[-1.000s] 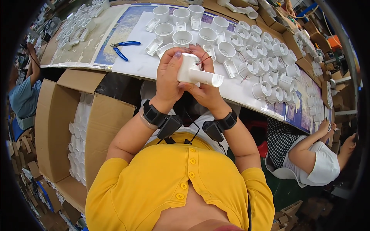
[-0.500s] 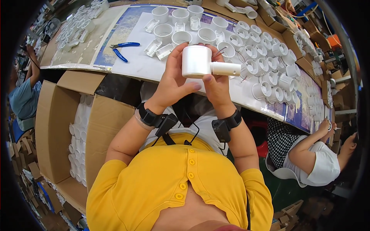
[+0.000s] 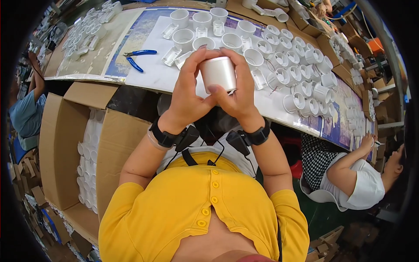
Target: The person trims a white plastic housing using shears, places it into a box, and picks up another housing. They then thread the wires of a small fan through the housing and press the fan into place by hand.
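A white plastic cylindrical housing [image 3: 219,75] is held above the table's near edge between both hands. My left hand [image 3: 187,89] wraps its left side, fingers curled over the far top. My right hand [image 3: 242,91] grips the right side, its thumb across the lower front. The housing's side tube is hidden from view now. Just beyond my fingers stand several white open cups [image 3: 204,43] with slotted bottoms, some with small white rectangular holders [image 3: 172,56] attached. Blue-handled cutting pliers [image 3: 139,59] lie with handles spread on the white sheet to the left.
Many white cups with inner parts and thin wires [image 3: 294,101] crowd the table's right side. More white parts [image 3: 89,35] are heaped far left. An open cardboard box [image 3: 72,144] of white cylinders stands at my left. Another person [image 3: 358,183] sits at the right.
Both hands have turned the housing, so its side tube no longer shows. The right hand has shifted from beside the tube to around the housing's right side.
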Motion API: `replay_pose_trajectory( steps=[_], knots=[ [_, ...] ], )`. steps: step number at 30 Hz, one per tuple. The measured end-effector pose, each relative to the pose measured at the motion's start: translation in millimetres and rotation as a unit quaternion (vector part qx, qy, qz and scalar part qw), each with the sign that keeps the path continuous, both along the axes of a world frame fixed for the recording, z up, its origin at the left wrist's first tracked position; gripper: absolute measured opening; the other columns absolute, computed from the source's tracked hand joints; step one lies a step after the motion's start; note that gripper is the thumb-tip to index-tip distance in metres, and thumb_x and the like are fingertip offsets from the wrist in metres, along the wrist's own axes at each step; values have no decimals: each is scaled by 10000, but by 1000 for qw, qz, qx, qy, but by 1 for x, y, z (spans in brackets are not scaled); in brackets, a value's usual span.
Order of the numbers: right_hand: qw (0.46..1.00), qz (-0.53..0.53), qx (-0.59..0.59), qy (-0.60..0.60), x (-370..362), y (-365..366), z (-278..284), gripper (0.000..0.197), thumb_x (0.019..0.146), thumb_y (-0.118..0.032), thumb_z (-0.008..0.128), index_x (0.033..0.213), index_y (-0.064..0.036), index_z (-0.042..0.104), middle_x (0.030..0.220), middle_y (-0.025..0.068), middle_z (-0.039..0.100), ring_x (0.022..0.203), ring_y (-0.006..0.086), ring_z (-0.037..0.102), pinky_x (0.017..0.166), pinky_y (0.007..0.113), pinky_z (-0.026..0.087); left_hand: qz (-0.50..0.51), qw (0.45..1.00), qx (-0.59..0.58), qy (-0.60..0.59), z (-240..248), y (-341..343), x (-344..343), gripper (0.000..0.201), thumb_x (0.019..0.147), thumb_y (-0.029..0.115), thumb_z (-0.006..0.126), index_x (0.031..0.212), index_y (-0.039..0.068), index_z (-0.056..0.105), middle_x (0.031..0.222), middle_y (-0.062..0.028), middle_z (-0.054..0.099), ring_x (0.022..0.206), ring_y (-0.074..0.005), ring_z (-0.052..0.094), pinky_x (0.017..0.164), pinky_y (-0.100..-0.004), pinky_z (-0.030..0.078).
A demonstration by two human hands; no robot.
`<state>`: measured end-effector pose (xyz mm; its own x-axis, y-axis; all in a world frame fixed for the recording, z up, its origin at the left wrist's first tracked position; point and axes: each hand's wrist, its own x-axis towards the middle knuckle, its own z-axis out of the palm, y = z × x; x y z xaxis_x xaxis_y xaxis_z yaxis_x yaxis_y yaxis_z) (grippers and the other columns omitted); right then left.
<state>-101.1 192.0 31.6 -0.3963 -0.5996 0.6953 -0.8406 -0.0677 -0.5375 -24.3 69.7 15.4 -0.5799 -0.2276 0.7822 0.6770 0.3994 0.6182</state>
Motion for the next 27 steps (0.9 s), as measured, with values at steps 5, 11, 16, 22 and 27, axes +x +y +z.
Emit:
replay_pose_trajectory(
  steps=[5, 11, 16, 22, 27],
  knots=[
    [947, 84, -156, -267, 12, -9, -19, 573, 819, -262, 623, 1286, -16, 400, 1272, 166, 487, 1138, 244, 501, 962, 376, 397, -42, 995, 91, 8, 11, 17, 4, 660, 810, 144, 644, 1370, 22, 317, 1285, -144, 496, 1157, -268, 501, 1029, -361, 361],
    [927, 108, -224, -281, 34, -30, -21, 418, 896, -122, 475, 1295, -34, 385, 1292, 164, 459, 1191, 240, 454, 1027, 360, 340, -6, 975, 220, 15, 0, 15, -6, 347, 972, 266, 372, 1203, 20, 453, 1165, -150, 544, 1090, -245, 528, 990, -359, 385],
    [924, 93, -247, -278, 35, -40, -28, 406, 906, -82, 442, 1302, -40, 364, 1332, 173, 425, 1223, 247, 426, 1060, 364, 301, 53, 970, 236, -23, 2, 11, -9, 332, 1016, 228, 273, 1005, 27, 537, 999, -146, 579, 945, -221, 551, 888, -356, 427],
    [932, 44, -163, -321, 33, -32, -28, 418, 899, -58, 459, 1298, -64, 334, 1393, 159, 382, 1246, 221, 395, 1064, 352, 297, 181, 983, 21, 4, 5, -6, -5, 368, 985, 303, 348, 971, 3, 562, 982, -152, 582, 889, -282, 559, 811, -370, 434],
    [868, 84, -241, -425, 36, -25, -20, 420, 915, -62, 496, 1307, -54, 346, 1377, 138, 378, 1224, 200, 411, 1031, 330, 336, 260, 954, -143, 51, 15, -9, -7, 516, 953, 467, 352, 960, -3, 566, 972, -156, 583, 895, -336, 555, 787, -408, 439]
  ],
)
